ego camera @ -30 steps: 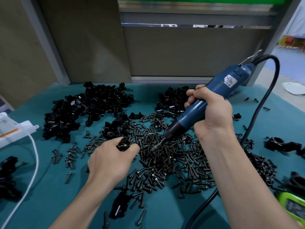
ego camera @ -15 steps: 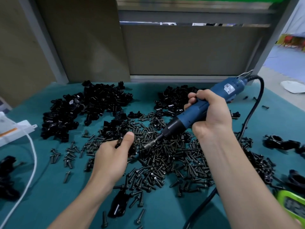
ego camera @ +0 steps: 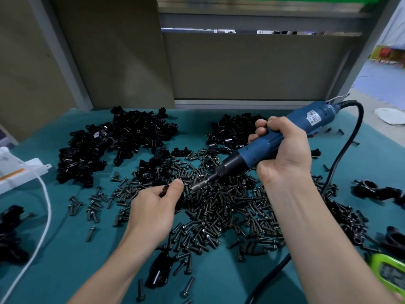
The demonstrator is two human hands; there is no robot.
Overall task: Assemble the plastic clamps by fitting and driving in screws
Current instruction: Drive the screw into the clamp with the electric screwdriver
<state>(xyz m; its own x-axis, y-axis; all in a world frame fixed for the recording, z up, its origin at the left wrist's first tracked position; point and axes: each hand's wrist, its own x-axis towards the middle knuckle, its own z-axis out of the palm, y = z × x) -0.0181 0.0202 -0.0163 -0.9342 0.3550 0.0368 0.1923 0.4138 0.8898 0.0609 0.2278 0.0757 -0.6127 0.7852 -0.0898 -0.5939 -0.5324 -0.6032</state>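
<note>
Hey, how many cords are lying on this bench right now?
2: a white cord curving down the left side, and the black cord of the blue screwdriver on the right, partly hidden behind the forearm.

Workshop bench: screw heap [ego camera: 230,207], electric screwdriver [ego camera: 274,145]

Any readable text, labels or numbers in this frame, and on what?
"ISU", uncertain, beside a logo: white label on the blue screwdriver.
White box with orange stripe: print too blurred to read.
Green device, lower right: display too blurred to read.
</note>
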